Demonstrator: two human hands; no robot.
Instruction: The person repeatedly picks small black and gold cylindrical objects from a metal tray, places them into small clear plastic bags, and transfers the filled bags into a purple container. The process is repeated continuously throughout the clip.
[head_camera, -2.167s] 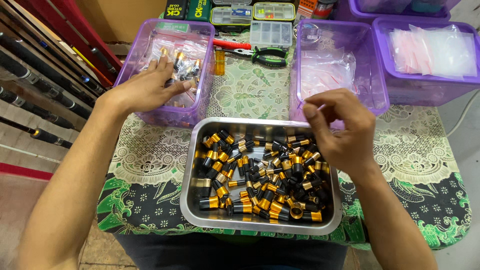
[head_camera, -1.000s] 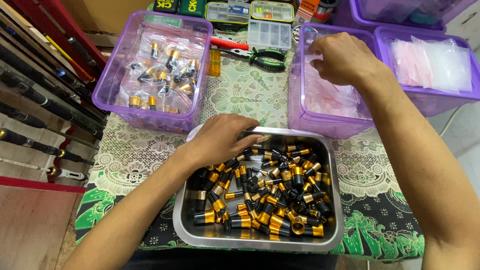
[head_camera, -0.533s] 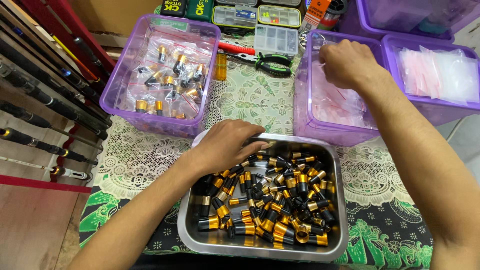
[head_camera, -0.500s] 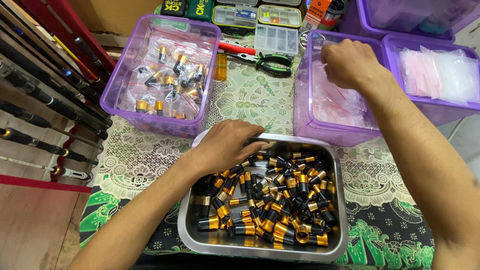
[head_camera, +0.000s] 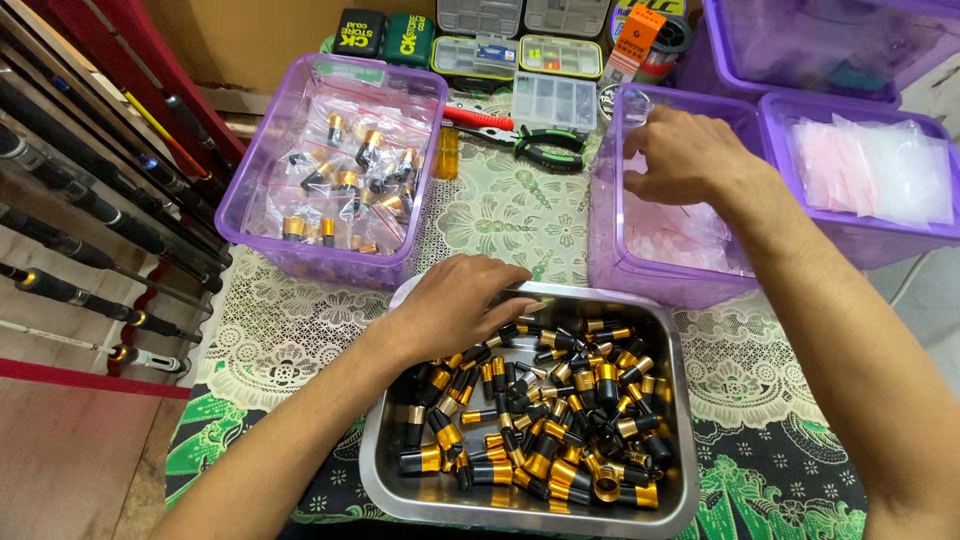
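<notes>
1. Left hand (head_camera: 455, 305) lies palm-down over the near-left corner of the steel tray (head_camera: 680, 420), fingers curled onto the heap of black-and-gold caps (head_camera: 540, 420). Whether a cap is pinched underneath cannot be told.
2. Right hand (head_camera: 685, 155) reaches into the purple tub (head_camera: 610, 230) just beyond the tray, fingertips bent onto the clear small bags (head_camera: 680, 235) inside. Grip on a bag is not visible.
3. Further left of the left hand: a second purple tub (head_camera: 240, 205) holding bagged caps (head_camera: 345, 185). Pliers (head_camera: 530, 140) lie between the two tubs.
4. Judgement: pick one cap cleanly between thumb and forefinger rather than raking the heap; peel off a single bag, since the thin film clings in layers.
5. Judgement: keep both wrists low so nothing spills over the tray rim.
</notes>
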